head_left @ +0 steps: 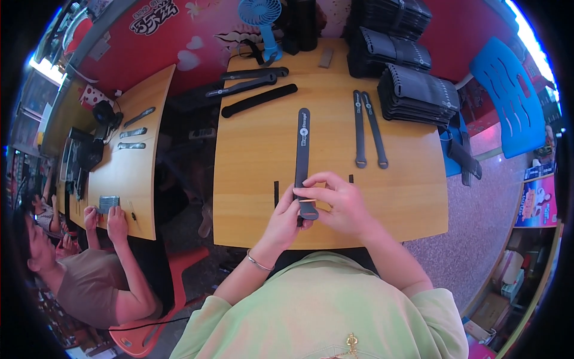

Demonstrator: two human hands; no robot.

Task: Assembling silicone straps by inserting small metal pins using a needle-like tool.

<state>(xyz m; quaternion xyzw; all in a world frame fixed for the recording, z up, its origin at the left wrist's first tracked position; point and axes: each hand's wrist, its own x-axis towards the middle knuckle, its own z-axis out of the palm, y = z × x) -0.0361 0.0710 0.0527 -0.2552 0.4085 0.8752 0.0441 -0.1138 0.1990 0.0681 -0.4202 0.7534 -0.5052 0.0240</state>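
Note:
A long dark grey strap (pixel 303 143) with a rounded slotted end stands out in front of me, over the table's near half. My left hand (pixel 283 220) is closed round it near the slotted end. From the right, my right hand (pixel 338 203) reaches across with curled fingers pinching at the same part. A thin tan band, possibly a rubber band (pixel 307 200), crosses the strap there; how the fingertips hold it is partly hidden. Two similar straps (pixel 359 128) lie side by side to the right.
Several black straps (pixel 260 100) lie at the table's far left. Stacked strap bundles (pixel 418 93) fill the back right, a blue fan (pixel 260 18) the back. Short black strips (pixel 276 194) mark the wooden table (pixel 394 209). A blue chair (pixel 508 90) stands right; a co-worker (pixel 95 281) sits left.

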